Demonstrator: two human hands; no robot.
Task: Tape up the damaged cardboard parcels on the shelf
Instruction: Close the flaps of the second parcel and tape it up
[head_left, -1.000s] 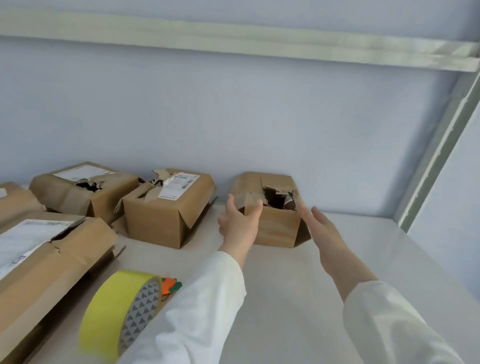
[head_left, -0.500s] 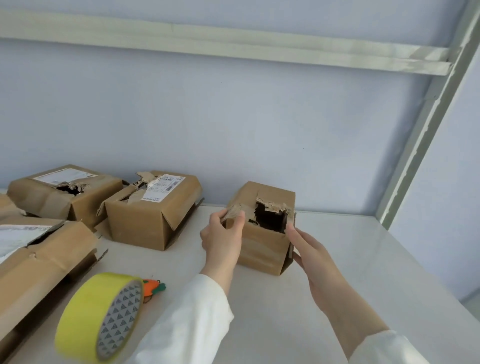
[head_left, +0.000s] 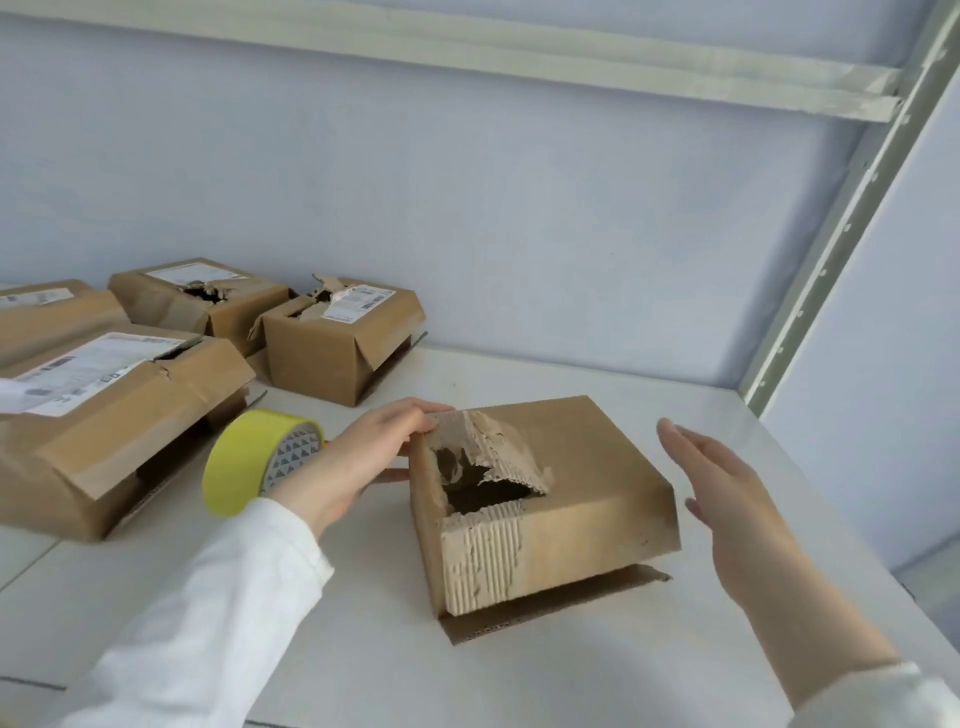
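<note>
1. The torn parcel (head_left: 550, 499) is sitting near the front of the shelf (head_left: 597, 384), well apart from the other damaged parcels (head_left: 332, 343) at the back left; a ragged hole is gaping at its top corner.
2. The left hand (head_left: 358, 457) is pinching the torn flap (head_left: 483, 441) at the parcel's top left edge, fingers curled over it.
3. The right hand (head_left: 727, 483) is hovering flat and spread beside the parcel's right side, gripping nothing.
4. Judging by this, positioning is the step in hand; taping is not yet begun.
5. Next, the flap is needing pressing down, and the yellow tape roll (head_left: 254, 462), standing just behind the left wrist, is needing picking up.
</note>
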